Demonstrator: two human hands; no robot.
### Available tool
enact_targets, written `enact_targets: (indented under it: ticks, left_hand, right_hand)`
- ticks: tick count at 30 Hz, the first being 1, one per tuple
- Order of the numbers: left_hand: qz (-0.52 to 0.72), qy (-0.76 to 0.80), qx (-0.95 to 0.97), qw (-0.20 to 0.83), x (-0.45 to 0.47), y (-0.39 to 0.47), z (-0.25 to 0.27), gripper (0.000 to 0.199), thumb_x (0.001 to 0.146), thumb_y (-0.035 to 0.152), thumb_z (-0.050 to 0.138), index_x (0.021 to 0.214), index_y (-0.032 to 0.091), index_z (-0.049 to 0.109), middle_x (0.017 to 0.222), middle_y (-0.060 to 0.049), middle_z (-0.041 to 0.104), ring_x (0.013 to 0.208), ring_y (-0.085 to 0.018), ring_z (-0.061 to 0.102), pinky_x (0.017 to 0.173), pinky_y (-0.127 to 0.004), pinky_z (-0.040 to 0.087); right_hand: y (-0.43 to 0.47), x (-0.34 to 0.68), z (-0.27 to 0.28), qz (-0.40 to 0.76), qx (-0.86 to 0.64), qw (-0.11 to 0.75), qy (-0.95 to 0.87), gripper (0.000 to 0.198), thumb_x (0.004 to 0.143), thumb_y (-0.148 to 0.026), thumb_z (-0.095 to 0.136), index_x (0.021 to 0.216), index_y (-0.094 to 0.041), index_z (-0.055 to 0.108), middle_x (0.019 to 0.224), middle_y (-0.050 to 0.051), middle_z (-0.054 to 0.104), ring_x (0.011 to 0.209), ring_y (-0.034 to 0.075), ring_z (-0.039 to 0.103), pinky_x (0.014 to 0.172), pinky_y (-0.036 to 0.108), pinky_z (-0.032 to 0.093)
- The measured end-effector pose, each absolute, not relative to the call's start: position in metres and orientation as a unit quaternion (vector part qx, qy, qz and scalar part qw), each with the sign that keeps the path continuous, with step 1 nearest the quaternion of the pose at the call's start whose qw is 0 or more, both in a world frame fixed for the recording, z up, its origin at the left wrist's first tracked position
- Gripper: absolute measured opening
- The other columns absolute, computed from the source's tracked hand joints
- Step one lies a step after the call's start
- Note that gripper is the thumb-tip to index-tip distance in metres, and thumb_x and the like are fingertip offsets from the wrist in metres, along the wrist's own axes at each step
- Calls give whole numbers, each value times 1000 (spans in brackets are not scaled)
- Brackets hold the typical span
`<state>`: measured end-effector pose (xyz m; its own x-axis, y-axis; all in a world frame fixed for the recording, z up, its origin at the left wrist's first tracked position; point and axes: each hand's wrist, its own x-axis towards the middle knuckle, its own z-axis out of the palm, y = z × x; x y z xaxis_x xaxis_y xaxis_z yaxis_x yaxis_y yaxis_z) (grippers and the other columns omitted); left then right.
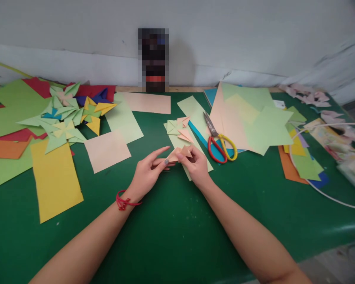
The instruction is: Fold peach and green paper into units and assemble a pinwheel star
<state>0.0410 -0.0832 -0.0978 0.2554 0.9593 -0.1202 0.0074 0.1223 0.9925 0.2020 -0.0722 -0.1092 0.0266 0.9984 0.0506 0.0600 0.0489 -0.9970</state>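
Between my two hands is a small folded piece of peach paper point(175, 155), held a little above the table. My left hand point(148, 170), with a red cord bracelet at the wrist, pinches its left end with the thumb, the index finger stretched out. My right hand point(197, 165) grips the other end between thumb and fingers. Just beyond lies a folded origami piece in green and peach point(177, 128), on a pale green strip point(205, 162). Scissors point(214, 136) with one red and one yellow handle rest to the right, blades partly apart, over a blue paper strip point(199, 133).
Finished paper stars point(66, 130) and coloured sheets pile at the left, with a yellow sheet point(56, 181) in front. A peach rectangle point(107, 152) lies nearer the middle. Green and peach sheets point(269, 126) cover the back right. A white cable point(322, 194) loops at the right.
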Motion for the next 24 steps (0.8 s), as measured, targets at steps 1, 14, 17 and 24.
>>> enact_targets:
  ticks: [1, 14, 17, 24]
  left_hand:
    - [403, 461, 521, 595, 41, -83, -98, 46, 81, 33, 55, 124, 19, 47, 93, -6, 70, 89, -20, 65, 80, -33, 54]
    - [335, 463, 583, 578, 42, -83, -94, 25, 87, 39, 44, 92, 18, 56, 88, -4, 69, 82, -17, 65, 77, -29, 51]
    - [336, 456, 583, 583, 41, -82, -96, 25, 88, 39, 42, 89, 18, 55, 81, -4, 69, 78, -16, 66, 72, -26, 51]
    - [324, 460, 601, 567, 42, -83, -94, 26, 88, 39, 41, 88, 19, 56, 81, -3, 69, 77, -15, 65, 72, -27, 50]
  right_hand:
    - [-72, 202, -109, 465, -509, 504, -520, 34, 75, -36, 61, 59, -20, 36, 57, -6, 31, 54, 9, 31, 51, 24, 27]
    - [-75, 200, -105, 484, -501, 452, -558, 32, 73, -35, 63, 60, -19, 40, 59, -6, 35, 55, 8, 35, 51, 23, 30]
    - [-74, 200, -104, 514, -494, 443, -543, 26, 71, -38, 65, 67, -19, 47, 62, -5, 44, 57, 9, 43, 52, 22, 35]
    - [-76, 199, -101, 516, -493, 432, -552, 24, 76, -40, 60, 67, -19, 50, 55, -5, 47, 48, 8, 45, 50, 23, 37]
